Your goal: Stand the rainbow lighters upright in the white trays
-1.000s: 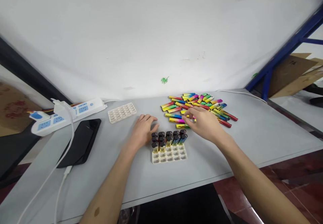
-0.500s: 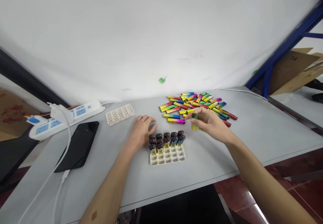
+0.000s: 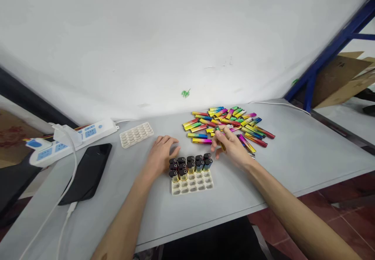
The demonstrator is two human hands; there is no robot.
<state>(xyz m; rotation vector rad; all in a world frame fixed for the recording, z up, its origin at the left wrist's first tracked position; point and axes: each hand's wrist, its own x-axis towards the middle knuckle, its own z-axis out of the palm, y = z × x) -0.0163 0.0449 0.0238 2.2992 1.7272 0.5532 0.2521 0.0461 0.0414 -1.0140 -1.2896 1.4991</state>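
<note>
A white tray (image 3: 193, 189) with oval slots stands on the table near me. Several lighters (image 3: 191, 167) with dark ends stand upright in its back rows, while the front slots hold none. My left hand (image 3: 162, 152) rests on the table at the tray's back left corner, its fingers loosely spread and holding nothing. Behind the tray and to its right, my right hand (image 3: 230, 142) is closed on a lighter (image 3: 217, 129), mostly hidden by the fingers. A loose pile of shiny multicoloured lighters (image 3: 202, 135) lies just beyond that hand.
A second white tray (image 3: 136, 135) lies at the back left. Further left are a black phone (image 3: 86, 174) with a white cable (image 3: 72, 209) and a white power strip (image 3: 96, 129). A wall (image 3: 146, 56) borders the table's back; cardboard boxes (image 3: 341, 80) stand at right.
My right hand has shifted slightly left and turned, so the lighter it holds is now more covered by the fingers. My left hand stays beside the tray. The view has moved slightly.
</note>
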